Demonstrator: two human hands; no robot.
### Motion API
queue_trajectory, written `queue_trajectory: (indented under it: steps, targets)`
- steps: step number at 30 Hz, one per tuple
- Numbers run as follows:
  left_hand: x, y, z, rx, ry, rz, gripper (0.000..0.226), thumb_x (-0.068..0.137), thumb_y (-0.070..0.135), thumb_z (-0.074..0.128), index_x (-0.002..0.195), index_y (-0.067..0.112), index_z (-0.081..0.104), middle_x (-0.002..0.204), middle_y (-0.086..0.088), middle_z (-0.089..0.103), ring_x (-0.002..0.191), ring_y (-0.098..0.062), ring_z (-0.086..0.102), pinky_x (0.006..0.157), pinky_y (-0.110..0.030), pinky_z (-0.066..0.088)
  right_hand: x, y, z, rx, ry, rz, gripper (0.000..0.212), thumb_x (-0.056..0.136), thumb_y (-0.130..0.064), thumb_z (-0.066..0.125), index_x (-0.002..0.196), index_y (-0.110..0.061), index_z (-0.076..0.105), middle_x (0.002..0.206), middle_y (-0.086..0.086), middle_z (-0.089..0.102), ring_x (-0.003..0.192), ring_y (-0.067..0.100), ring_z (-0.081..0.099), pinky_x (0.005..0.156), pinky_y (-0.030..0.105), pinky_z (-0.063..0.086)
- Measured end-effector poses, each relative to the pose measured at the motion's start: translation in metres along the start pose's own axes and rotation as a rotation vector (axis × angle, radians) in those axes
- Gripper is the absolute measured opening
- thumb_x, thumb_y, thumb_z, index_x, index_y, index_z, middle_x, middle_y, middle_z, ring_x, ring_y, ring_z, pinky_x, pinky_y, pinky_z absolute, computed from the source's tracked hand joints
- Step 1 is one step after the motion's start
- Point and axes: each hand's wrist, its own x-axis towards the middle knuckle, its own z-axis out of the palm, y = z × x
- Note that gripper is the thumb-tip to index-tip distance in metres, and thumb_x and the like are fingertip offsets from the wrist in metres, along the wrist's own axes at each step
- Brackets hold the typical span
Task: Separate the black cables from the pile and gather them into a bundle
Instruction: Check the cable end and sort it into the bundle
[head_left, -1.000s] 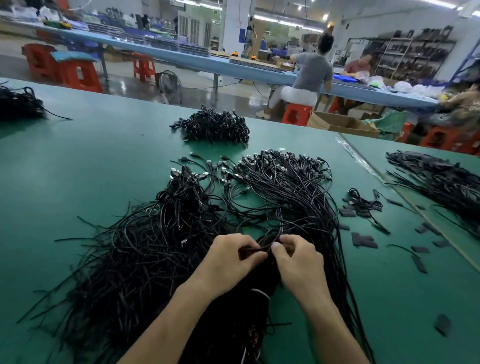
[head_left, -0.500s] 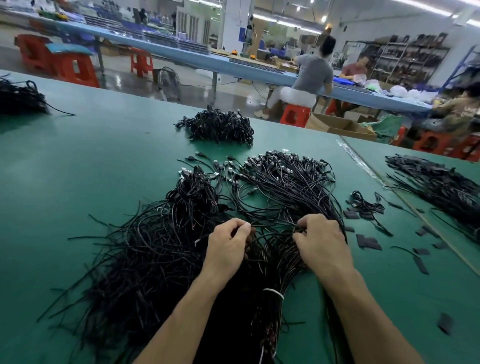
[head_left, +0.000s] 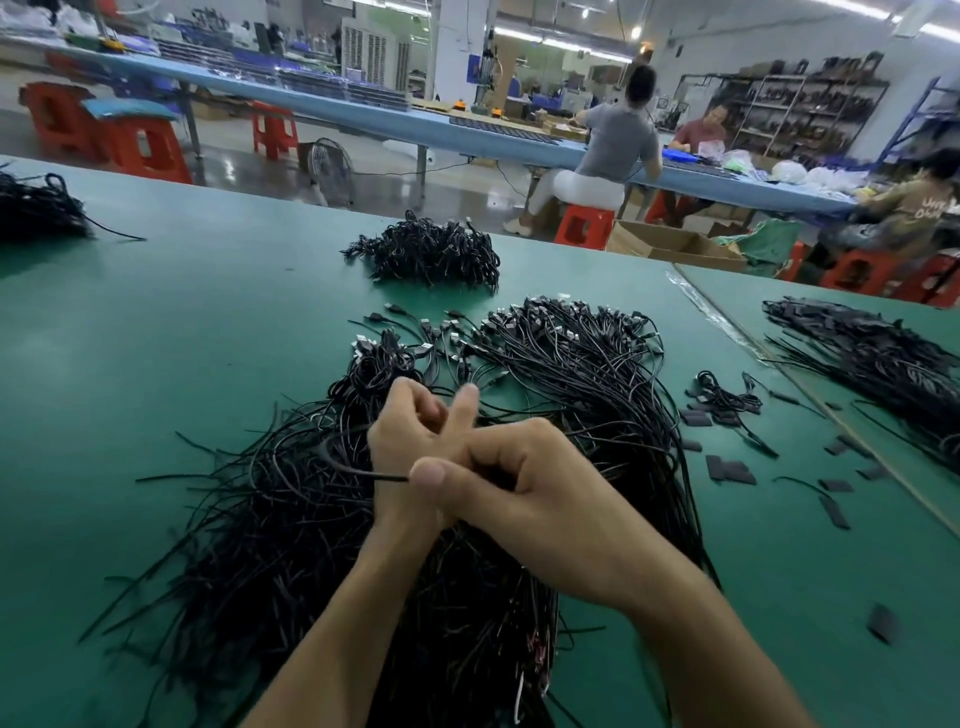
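A large pile of black cables lies on the green table, fanned toward me, with its plug ends at the far side. Both my hands are raised just above the pile's middle and cross each other. My left hand has its fingers curled around a few strands coming up from the pile, with one finger pointing up. My right hand lies in front of it and pinches a single black cable between thumb and fingers. A white tie binds the near end of the pile.
Smaller black cable heaps lie at the far centre, far left and right. Flat black tabs and a small cable coil are scattered to the right. People sit at a blue bench behind.
My hands rose from the pile and came together. The right hand crossed left in front of the left hand and now pinches one strand. The camera tilted slightly.
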Motion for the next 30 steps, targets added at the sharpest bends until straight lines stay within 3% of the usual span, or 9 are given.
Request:
queue_trajectory:
  steps: [4,7,10,14,17,21,25,27,30]
  targets:
    - [0.005,0.021,-0.019,0.15,0.002,0.022,0.05,0.087,0.05,0.063,0.066,0.006,0.053,0.062,-0.015,0.059,0.051,-0.023,0.047,0.049,-0.04,0.042,-0.007,-0.004,-0.023,0.02,0.308,-0.001,0.031,0.092,-0.043,0.058,0.072,-0.022,0.067,0.045,-0.011,0.047,0.037,0.001,0.031,0.037,0.017,0.026]
    - [0.003,0.04,-0.025,0.309,-0.406,-0.047,0.036,0.089,0.045,0.064,0.077,0.01,0.065,0.075,-0.007,0.069,0.063,-0.021,0.062,0.06,-0.034,0.052,0.002,0.008,-0.045,0.002,0.668,0.069,0.033,0.096,-0.039,0.058,0.071,-0.02,0.067,0.04,-0.015,0.042,0.038,0.003,0.028,0.039,0.018,0.028]
    - [-0.004,0.052,-0.026,0.381,-0.689,-0.008,0.029,0.082,0.052,0.068,0.078,0.023,0.066,0.067,0.011,0.066,0.055,0.002,0.056,0.054,-0.014,0.046,0.009,0.028,-0.059,-0.019,0.669,0.178,0.028,0.101,-0.034,0.054,0.082,-0.022,0.07,0.043,-0.015,0.041,0.048,0.011,0.034,0.049,0.031,0.032]
    - [-0.01,0.062,-0.02,0.333,-0.19,0.366,0.05,0.077,0.053,0.075,0.057,0.023,0.041,0.046,0.01,0.041,0.043,-0.004,0.036,0.044,-0.012,0.034,0.004,0.042,-0.054,0.016,0.396,0.132,0.021,0.1,-0.026,0.054,0.09,-0.029,0.072,0.058,-0.012,0.052,0.058,0.015,0.043,0.054,0.035,0.036]
    - [-0.006,0.063,-0.022,0.317,0.121,0.582,0.048,0.073,0.048,0.08,0.076,0.026,0.037,0.068,0.014,0.034,0.059,-0.005,0.032,0.057,-0.016,0.034,-0.001,0.04,-0.055,0.06,0.368,-0.014,0.02,0.097,-0.037,0.054,0.087,-0.033,0.072,0.06,-0.009,0.051,0.057,0.006,0.047,0.054,0.024,0.04]
    - [0.009,0.05,-0.033,0.594,0.097,0.461,0.038,0.087,0.054,0.061,0.101,0.018,0.064,0.102,0.006,0.045,0.095,-0.006,0.037,0.081,-0.031,0.036,-0.001,0.035,-0.058,0.168,0.304,-0.163,0.014,0.093,-0.042,0.061,0.092,-0.036,0.073,0.063,-0.008,0.052,0.056,0.01,0.043,0.05,0.027,0.038]
    - [0.021,0.05,-0.047,0.231,0.051,0.184,0.057,0.105,0.046,0.029,0.06,0.018,0.052,0.061,0.01,0.058,0.053,-0.001,0.051,0.055,-0.01,0.043,-0.01,0.058,-0.064,-0.053,0.253,-0.017,0.026,0.082,-0.047,0.072,0.104,-0.034,0.07,0.085,-0.016,0.068,0.074,-0.001,0.063,0.069,0.014,0.052]
    - [0.028,0.052,-0.056,0.066,0.137,0.025,0.055,0.107,0.043,0.031,0.058,0.018,0.038,0.043,0.012,0.041,0.038,-0.005,0.036,0.047,-0.025,0.042,-0.02,0.082,-0.064,-0.313,0.165,0.202,0.022,0.084,-0.039,0.072,0.104,-0.03,0.072,0.091,-0.014,0.07,0.086,0.0,0.065,0.082,0.024,0.057]
    - [0.032,0.057,-0.062,-0.054,0.207,-0.077,0.045,0.105,0.038,0.043,0.065,0.02,0.035,0.054,0.008,0.031,0.047,-0.009,0.025,0.05,-0.033,0.025,-0.033,0.114,-0.055,-0.567,0.092,0.388,0.019,0.093,-0.034,0.067,0.084,-0.02,0.075,0.081,-0.008,0.066,0.076,0.009,0.063,0.078,0.037,0.055]
